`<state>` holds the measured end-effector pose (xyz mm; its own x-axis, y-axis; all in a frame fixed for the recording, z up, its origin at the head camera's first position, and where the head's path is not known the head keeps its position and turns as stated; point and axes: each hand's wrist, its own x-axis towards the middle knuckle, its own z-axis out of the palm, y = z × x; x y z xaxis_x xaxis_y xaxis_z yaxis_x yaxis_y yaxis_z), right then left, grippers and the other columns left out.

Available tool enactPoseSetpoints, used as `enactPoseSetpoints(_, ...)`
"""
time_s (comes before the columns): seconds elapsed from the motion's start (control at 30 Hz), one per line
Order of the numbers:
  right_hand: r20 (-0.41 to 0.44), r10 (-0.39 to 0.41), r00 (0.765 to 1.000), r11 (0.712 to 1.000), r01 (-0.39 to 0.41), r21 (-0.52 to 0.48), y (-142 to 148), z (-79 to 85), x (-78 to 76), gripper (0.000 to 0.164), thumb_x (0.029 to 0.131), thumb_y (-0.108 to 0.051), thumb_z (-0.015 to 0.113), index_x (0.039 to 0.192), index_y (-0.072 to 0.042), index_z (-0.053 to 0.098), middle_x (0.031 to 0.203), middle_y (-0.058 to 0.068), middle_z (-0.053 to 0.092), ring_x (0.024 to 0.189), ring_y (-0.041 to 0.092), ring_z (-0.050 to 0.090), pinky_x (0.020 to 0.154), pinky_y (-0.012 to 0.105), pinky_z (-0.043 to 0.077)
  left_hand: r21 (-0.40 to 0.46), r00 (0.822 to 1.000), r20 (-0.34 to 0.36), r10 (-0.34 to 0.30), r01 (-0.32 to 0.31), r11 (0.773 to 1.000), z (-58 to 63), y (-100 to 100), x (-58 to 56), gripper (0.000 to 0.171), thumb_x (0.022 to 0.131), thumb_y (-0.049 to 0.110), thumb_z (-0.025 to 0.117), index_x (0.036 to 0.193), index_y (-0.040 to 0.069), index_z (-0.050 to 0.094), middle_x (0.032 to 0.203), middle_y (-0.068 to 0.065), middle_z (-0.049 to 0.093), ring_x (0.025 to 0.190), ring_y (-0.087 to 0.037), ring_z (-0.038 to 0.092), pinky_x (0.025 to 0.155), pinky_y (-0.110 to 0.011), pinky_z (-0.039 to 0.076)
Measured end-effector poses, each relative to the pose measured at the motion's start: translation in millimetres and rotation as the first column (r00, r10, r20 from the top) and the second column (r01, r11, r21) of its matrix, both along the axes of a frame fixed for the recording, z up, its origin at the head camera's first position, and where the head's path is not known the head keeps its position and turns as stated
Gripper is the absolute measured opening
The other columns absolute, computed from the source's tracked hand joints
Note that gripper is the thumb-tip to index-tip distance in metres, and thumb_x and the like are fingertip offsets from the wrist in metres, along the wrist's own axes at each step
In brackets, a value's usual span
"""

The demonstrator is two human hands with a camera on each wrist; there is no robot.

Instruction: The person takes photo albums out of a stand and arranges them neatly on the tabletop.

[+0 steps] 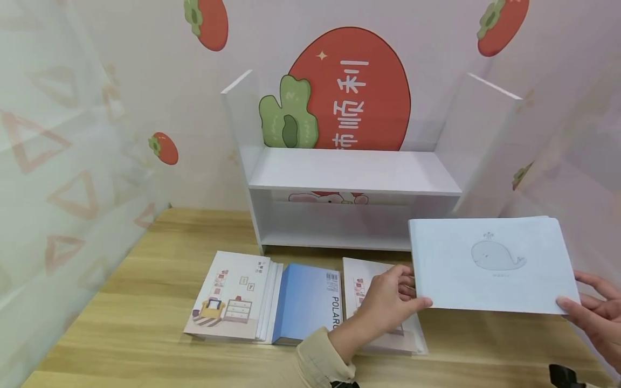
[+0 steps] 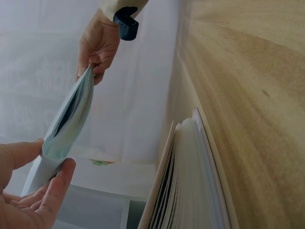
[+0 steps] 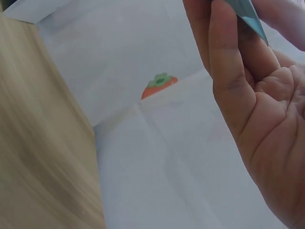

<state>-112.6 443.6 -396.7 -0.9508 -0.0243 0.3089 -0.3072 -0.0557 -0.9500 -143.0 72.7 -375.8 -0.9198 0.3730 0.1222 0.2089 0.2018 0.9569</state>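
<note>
Above the table, a pale blue album [image 1: 490,280] with a whale drawing on its cover is held up between both hands. At its left end the left hand [image 1: 393,296] pinches the spine, thumb on the cover and fingers behind. Around the opposite edge grips the right hand [image 1: 599,315], its thumb on the lower right corner. From the left wrist view, loose page edges show along the side of the album [image 2: 71,112]. Only a blue corner [image 3: 250,19] appears in the right wrist view, between thumb and fingers.
A white two-tier shelf [image 1: 349,170] stands at the table's back. On the wooden table [image 1: 145,302] lie a white book with a room picture [image 1: 233,296], a blue book marked POLARO [image 1: 308,302], and another white book [image 1: 407,334] partly behind the left arm. Patterned sheets [image 1: 121,81] surround the table.
</note>
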Motion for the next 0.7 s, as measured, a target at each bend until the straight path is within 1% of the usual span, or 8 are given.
enactPoseSetpoints(0.13,0.057,-0.019,0.998,0.999,0.017,0.05,4,-3.4,-1.0,0.056,0.097,0.017,0.044,0.132,-0.026,0.046,0.102,-0.013,0.075,0.081,0.004,0.074,0.067,0.013,0.054,-0.033,0.999,0.035,0.025,-0.024,0.999,-3.1,4,0.0,0.042,0.08,0.014,0.084,0.116,0.007,0.062,0.101,0.002,0.074,0.08,0.006,0.063,0.073,-0.011,0.052)
enactPoseSetpoints(0.2,0.092,-0.058,0.994,0.991,0.046,0.122,6,-3.1,-0.2,0.055,0.098,0.014,0.046,0.13,-0.031,0.045,0.099,-0.018,0.074,0.079,0.003,0.073,0.064,0.014,0.054,-0.049,0.998,0.059,0.036,-0.034,0.998,-4.0,6,-0.3,0.041,0.08,0.015,0.084,0.114,0.008,0.063,0.098,0.004,0.073,0.08,0.005,0.063,0.073,-0.012,0.052)
enactPoseSetpoints(0.27,0.116,-0.095,0.989,0.975,0.069,0.211,9,-2.9,1.5,0.055,0.098,0.011,0.048,0.128,-0.035,0.044,0.098,-0.023,0.072,0.077,0.0,0.072,0.062,0.015,0.054,-0.064,0.996,0.084,0.04,-0.034,0.997,-5.0,9,-0.6,0.04,0.079,0.016,0.085,0.111,0.009,0.063,0.096,0.006,0.072,0.079,0.005,0.063,0.072,-0.012,0.052)
enactPoseSetpoints(0.33,0.144,-0.117,0.983,0.963,0.077,0.257,12,-3.1,3.0,0.055,0.099,0.009,0.05,0.126,-0.038,0.043,0.096,-0.026,0.071,0.075,-0.001,0.071,0.06,0.015,0.053,-0.081,0.993,0.108,0.042,-0.034,0.996,-5.9,12,-0.6,0.038,0.078,0.018,0.086,0.109,0.011,0.064,0.093,0.008,0.071,0.078,0.004,0.062,0.071,-0.013,0.051)
enactPoseSetpoints(0.4,0.16,-0.116,0.98,0.966,0.074,0.247,14,-4.2,3.1,0.054,0.098,0.009,0.05,0.125,-0.038,0.043,0.095,-0.026,0.071,0.074,0.0,0.071,0.061,0.015,0.054,-0.095,0.991,0.124,0.041,-0.03,0.995,-7.1,13,-0.8,0.037,0.078,0.019,0.085,0.108,0.012,0.064,0.092,0.008,0.07,0.078,0.004,0.062,0.071,-0.013,0.051)
enactPoseSetpoints(0.5,0.186,-0.103,0.977,0.98,0.067,0.189,16,-6.7,1.9,0.053,0.099,0.009,0.05,0.124,-0.037,0.045,0.093,-0.022,0.073,0.073,0.003,0.072,0.062,0.016,0.054,-0.12,0.99,0.133,0.047,-0.031,0.992,-8.5,15,-1.6,0.037,0.079,0.02,0.085,0.108,0.012,0.064,0.092,0.009,0.069,0.079,0.004,0.061,0.072,-0.014,0.051)
enactPoseSetpoints(0.63,0.2,-0.075,0.977,0.991,0.05,0.125,19,-10.8,0.6,0.052,0.098,0.011,0.048,0.123,-0.035,0.048,0.091,-0.017,0.075,0.074,0.005,0.073,0.062,0.017,0.055,-0.159,0.989,0.14,0.055,-0.033,0.987,-9.7,16,-3.2,0.038,0.078,0.023,0.086,0.108,0.013,0.064,0.093,0.008,0.069,0.08,0.002,0.061,0.073,-0.015,0.051)
enactPoseSetpoints(0.7,0.221,-0.081,0.972,0.99,0.052,0.133,20,-12.2,0.2,0.051,0.099,0.01,0.049,0.122,-0.036,0.049,0.09,-0.016,0.075,0.074,0.005,0.073,0.063,0.016,0.055,-0.171,0.986,0.154,0.059,-0.032,0.985,-10.7,17,-3.3,0.038,0.078,0.023,0.086,0.107,0.013,0.064,0.093,0.007,0.069,0.08,0.002,0.061,0.073,-0.016,0.05)
